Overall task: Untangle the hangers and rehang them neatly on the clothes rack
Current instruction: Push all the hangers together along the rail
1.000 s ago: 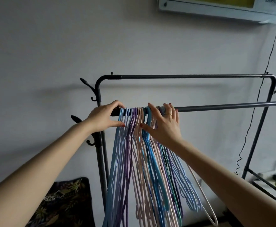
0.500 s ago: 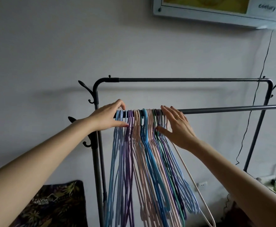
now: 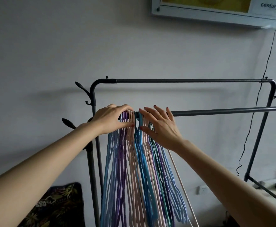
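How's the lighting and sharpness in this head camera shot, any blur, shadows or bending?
Head view: dim and flat, no glare; the rack casts a soft shadow on the wall; hands and hangers are fairly sharp; shelf items at the right edge are blurred; the wide lens slants the front rail and the frame above.

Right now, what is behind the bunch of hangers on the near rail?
Behind the hangers stand the rack's grey upright posts and the pale wall, with a socket low right. The hangers cover the wall directly behind them.
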